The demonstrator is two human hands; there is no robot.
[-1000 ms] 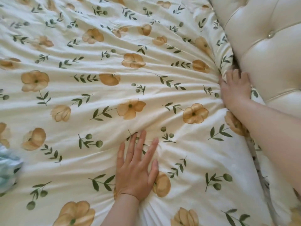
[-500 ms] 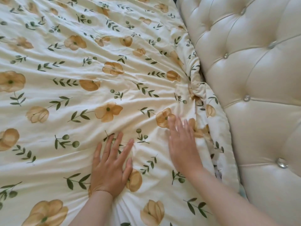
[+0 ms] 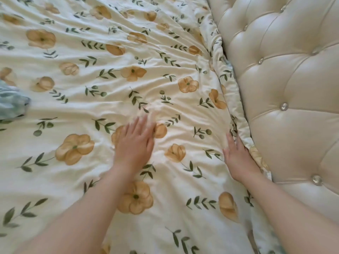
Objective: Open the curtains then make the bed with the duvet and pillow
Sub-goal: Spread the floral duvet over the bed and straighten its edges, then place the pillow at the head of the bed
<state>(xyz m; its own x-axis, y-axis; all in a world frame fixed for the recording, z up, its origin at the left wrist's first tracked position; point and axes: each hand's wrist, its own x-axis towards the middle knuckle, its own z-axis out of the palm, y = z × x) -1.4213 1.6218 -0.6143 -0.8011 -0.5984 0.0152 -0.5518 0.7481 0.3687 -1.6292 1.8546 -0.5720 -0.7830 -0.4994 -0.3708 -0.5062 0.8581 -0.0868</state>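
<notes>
Pressing flat, fingers straight, left hand (image 3: 134, 145) and right hand (image 3: 237, 158) rest on the duvet (image 3: 91, 107).

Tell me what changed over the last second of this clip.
The right hand slid right, from the top of the duvet beside the left hand back to the duvet edge against the headboard, where it was a second ago. Nothing was gripped or released. The left hand stayed flat on the duvet.

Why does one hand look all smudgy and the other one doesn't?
Head view: the left hand has smeared fingertips, likely motion blur; the right hand by the headboard looks sharp. Head view also shows soft shine on the headboard.
</notes>
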